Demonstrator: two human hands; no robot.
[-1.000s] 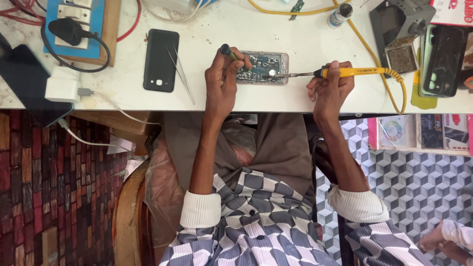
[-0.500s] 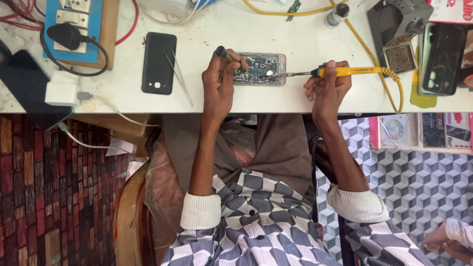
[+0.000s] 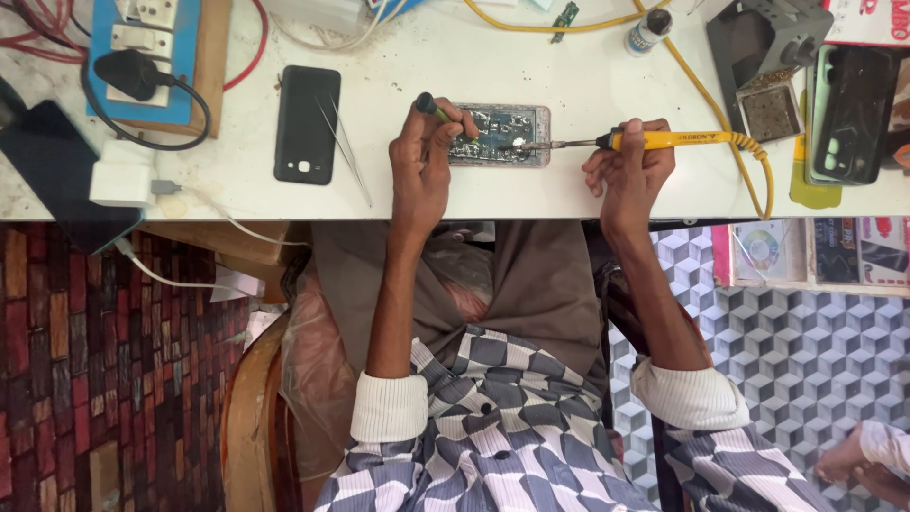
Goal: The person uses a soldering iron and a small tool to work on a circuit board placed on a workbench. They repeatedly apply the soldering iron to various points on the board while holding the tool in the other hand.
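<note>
On the white workbench point(image 3: 569, 180) an opened phone with its circuit board bare point(image 3: 500, 135) lies between the hands. The right hand point(image 3: 630, 171) grips a yellow soldering iron point(image 3: 664, 140), tip on the board; the left hand point(image 3: 424, 156) pinches a dark-tipped tool point(image 3: 431, 104). Both hands sit as they did half a second ago. A black phone point(image 3: 306, 124) and tweezers point(image 3: 346, 152) lie left.

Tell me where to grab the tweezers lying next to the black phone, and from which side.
Grip the tweezers near the middle of the two thin legs, coming straight down from above. They lie flat on the white table, joined end near the table's front edge, tips spread away, with the black phone close on one side, so pinch across both legs from the side away from the phone.
</note>
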